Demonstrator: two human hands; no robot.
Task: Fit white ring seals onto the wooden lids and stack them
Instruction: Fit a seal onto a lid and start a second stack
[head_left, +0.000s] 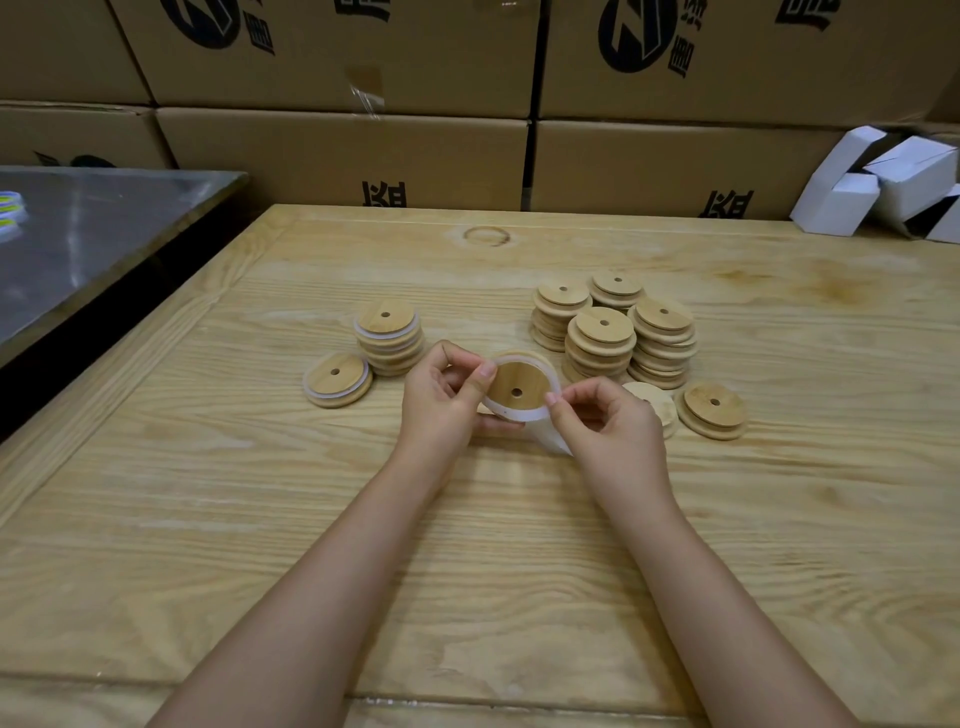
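Over the wide wooden desk (311, 519), with lots of bare room by its near edge, the left hand (447, 400) pinches one wooden lid (519, 384) in its fingers and the right hand (608, 415) pinches the white ring seal (514, 414) on its rim, between one ringed stack (388, 338) on the left and four plain stacks (602, 338) on the right, brown boxes (343, 156) behind.

Two hands hold a wooden lid (517, 385) above the worktop (208, 493). The left hand (447, 400) grips the lid. The right hand (602, 421) pinches its white ring seal (519, 414).
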